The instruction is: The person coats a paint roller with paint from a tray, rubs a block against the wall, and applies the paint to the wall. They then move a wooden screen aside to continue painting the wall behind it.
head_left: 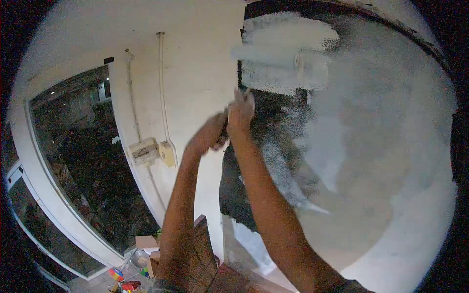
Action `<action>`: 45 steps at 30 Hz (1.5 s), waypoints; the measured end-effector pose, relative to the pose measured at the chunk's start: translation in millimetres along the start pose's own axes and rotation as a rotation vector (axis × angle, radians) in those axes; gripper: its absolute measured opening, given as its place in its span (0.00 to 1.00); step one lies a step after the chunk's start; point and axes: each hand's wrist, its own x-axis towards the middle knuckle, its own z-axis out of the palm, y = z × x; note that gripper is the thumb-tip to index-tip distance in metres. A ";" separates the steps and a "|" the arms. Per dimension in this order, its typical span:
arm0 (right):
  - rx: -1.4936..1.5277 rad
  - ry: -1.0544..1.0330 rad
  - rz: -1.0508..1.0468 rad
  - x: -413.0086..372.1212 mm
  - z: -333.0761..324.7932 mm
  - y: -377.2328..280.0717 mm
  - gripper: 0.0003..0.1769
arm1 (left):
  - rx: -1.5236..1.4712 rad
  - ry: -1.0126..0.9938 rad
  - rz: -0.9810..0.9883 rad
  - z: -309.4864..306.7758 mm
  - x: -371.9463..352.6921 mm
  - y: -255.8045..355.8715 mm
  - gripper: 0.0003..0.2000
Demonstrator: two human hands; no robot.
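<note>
Both my arms reach up to a wall with a dark patch partly covered in pale paint. My right hand is closed around the handle of a paint roller, at the left edge of the dark patch. Just above it, the roller shows as a blurred pale horizontal band against the white painted area. Lower and to the left, my left hand has its fingers curled round what looks like the lower part of the same handle. The fingers hide most of the handle.
A white-framed glass door stands at the left. Beside it, a switch box and pipes are fixed to the wall. Below are a brown woven-looking piece of furniture, a metal bowl, and a colourful ball among boxes.
</note>
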 end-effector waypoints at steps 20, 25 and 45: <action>0.014 0.063 0.278 -42.0 -3.7 20.0 0.17 | -0.181 -0.106 -0.232 -12.6 -36.2 -20.3 0.19; -0.487 -0.013 -0.512 -25.9 -10.9 62.0 0.12 | -0.077 -0.108 -0.168 -33.4 -23.8 -12.3 0.17; 0.001 0.070 0.342 -138.0 -91.4 37.4 0.09 | -0.196 0.103 -0.346 52.5 -112.5 -89.1 0.15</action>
